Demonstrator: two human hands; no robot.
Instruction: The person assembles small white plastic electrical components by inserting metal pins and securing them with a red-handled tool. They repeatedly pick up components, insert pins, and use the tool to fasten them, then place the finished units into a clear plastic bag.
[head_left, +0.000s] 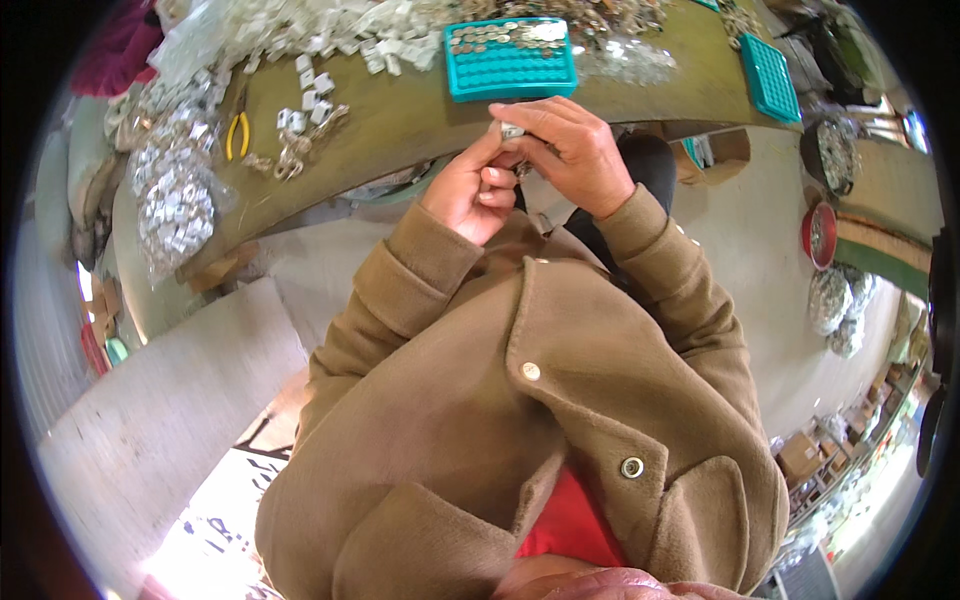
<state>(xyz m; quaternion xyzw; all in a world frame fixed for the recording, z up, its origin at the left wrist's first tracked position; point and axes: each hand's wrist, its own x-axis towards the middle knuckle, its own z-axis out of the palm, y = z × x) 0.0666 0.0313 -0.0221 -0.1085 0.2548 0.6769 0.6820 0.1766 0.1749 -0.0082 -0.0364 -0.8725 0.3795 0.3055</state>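
Both hands meet just in front of the table's near edge, below a teal tray [512, 88] that has round metal pieces in its far rows. Between the fingertips is a small white block-shaped part [511, 130]. My left hand [468, 196] pinches it from the left, its other fingers curled in. My right hand [572, 152] closes on it from the right with thumb and forefinger. Something small and metallic shows under the fingers, too small to name.
White parts [320, 30] heap along the far table [400, 125]. At left lie yellow-handled pliers [238, 135], loose white parts [318, 98] and a filled clear bag [178, 215]. A second teal tray [769, 80] stands at right. Beyond are an open carton [722, 160] and a red bowl [820, 235].
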